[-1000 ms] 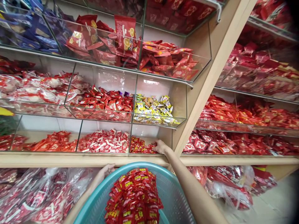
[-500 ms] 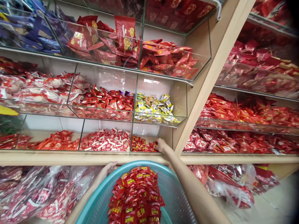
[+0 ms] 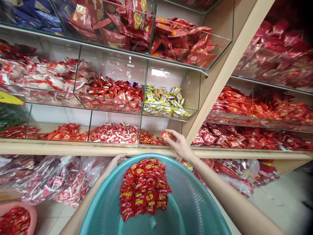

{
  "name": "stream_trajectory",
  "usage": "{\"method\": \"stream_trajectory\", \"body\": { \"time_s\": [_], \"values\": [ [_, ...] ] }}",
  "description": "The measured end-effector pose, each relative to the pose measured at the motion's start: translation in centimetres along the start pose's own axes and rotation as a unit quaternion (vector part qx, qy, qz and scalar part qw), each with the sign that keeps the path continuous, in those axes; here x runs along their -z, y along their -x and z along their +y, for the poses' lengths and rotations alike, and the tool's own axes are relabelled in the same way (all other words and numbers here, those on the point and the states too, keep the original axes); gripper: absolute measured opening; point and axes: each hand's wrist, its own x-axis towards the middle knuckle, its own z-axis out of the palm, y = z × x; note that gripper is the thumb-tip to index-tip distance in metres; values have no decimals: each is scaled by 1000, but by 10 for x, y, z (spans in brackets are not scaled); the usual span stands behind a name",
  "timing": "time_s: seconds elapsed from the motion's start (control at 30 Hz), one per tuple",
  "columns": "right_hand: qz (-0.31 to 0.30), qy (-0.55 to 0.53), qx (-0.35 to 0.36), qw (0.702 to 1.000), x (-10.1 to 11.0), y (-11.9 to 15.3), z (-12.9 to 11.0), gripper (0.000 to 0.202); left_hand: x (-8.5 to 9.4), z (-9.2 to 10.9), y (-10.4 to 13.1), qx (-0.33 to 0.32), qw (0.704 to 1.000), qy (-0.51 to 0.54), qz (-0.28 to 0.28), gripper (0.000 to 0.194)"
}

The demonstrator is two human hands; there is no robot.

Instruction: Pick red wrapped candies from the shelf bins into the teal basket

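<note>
A person stands at a candy shelf (image 3: 151, 151). The left hand (image 3: 117, 160) curls over the far rim of a teal basket (image 3: 186, 209), which holds a heap of red wrapped candies (image 3: 144, 191). The right hand (image 3: 178, 142) hovers at the front edge of the lowest right-hand bin (image 3: 160, 130), fingers closed around one small red candy (image 3: 165, 134). More of the same lie in that bin's left corner. It seems best to keep the basket level and tight under the shelf edge, so any dropped pieces land inside.
</note>
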Motion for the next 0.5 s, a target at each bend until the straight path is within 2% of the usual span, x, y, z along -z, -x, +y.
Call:
{"method": "stream_trajectory", "body": {
  "time_s": [0.07,0.13,0.2,0.27,0.33,0.43,0.5],
  "values": [
    [-71,-129,-88,985,-2,35,-12,45,-1,1,1,4,1000,2,-1,30],
    [-126,-218,-187,950,-6,69,-17,40,-3,2,3,7,1000,6,-1,30],
    [-159,-280,-264,909,-10,96,-16,30,-4,2,4,4,1000,6,-1,30],
    [-178,-307,-306,883,-14,113,-11,26,-4,2,4,1,1000,3,-3,31],
    [-193,-289,-309,885,-18,123,-5,27,-4,2,5,5,1000,5,-6,30],
    [-205,-210,-253,922,-23,130,6,32,-4,2,5,14,1000,9,12,29],
    [-209,-123,-202,949,-26,131,11,28,-6,3,6,16,999,7,32,28]
  ]
}}
